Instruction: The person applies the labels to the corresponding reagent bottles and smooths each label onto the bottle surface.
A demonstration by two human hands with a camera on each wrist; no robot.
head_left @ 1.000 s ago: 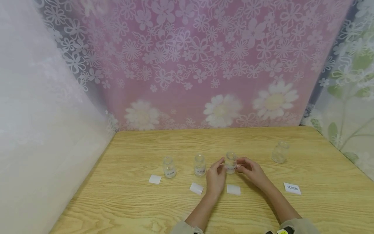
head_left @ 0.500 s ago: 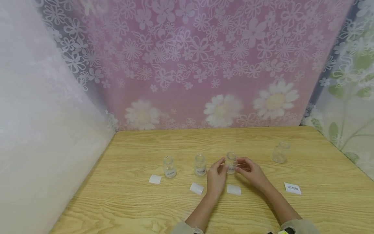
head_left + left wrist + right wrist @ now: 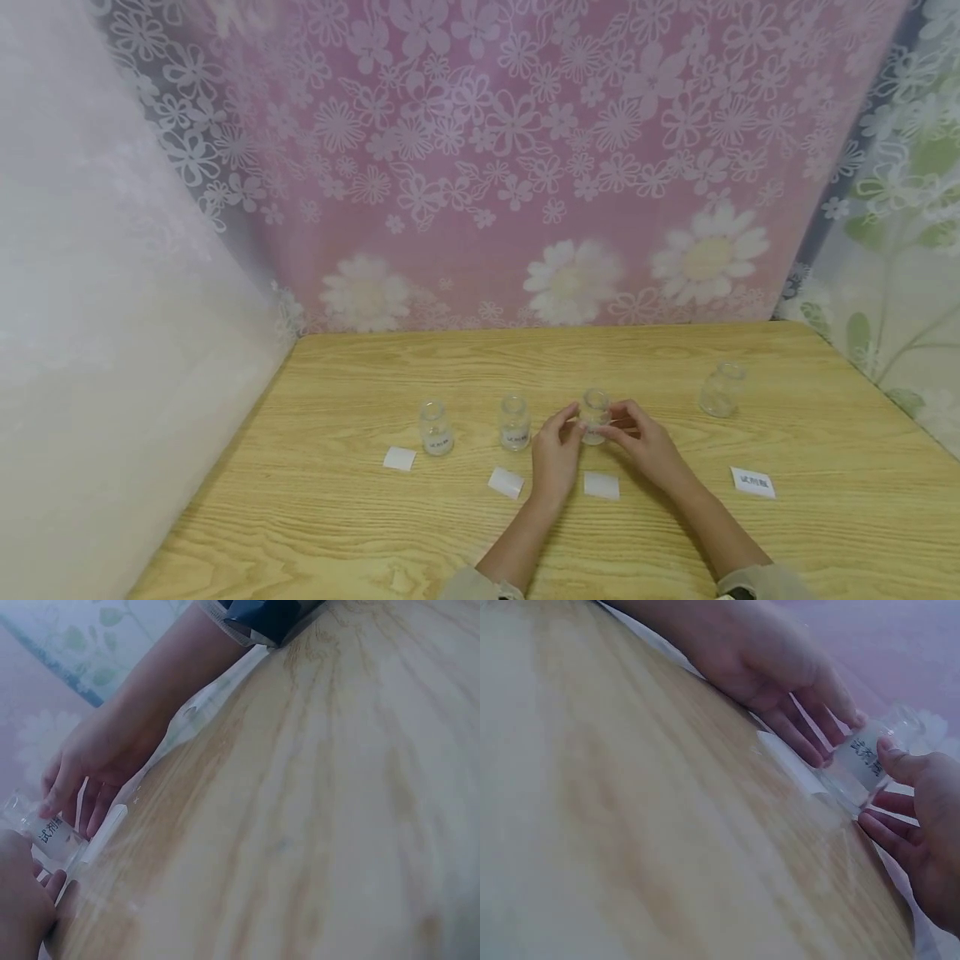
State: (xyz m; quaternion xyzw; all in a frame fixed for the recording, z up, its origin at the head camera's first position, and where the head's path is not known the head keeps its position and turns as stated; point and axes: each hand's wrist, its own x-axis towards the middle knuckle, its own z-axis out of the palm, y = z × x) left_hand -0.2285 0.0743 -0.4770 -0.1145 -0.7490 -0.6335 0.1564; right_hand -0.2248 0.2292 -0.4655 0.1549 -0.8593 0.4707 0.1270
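A small clear glass reagent bottle (image 3: pixel 596 402) stands upright on the table between my two hands. My left hand (image 3: pixel 555 457) holds it from the left, thumb at the near side. From the right my right hand (image 3: pixel 654 446) grips it, and in the right wrist view its thumb (image 3: pixel 900 761) lies on the edge of the white label (image 3: pixel 861 761), which bears dark printed characters. Part of the label is hidden by the fingers in the head view. Close in front of the bottle lies a blank white slip (image 3: pixel 602 486).
Two labelled bottles, one near (image 3: pixel 514 421) and one farther left (image 3: pixel 436 425), stand left of my hands. An unlabelled bottle (image 3: pixel 722 390) is at the right. Blank slips (image 3: pixel 506 482) (image 3: pixel 399 458) lie before the left ones; a printed label (image 3: pixel 753 482) lies right on the wooden table (image 3: pixel 337 533).
My right thumb has slid left across the front of the bottle and now covers more of the label. The left hand stays nearly in place.
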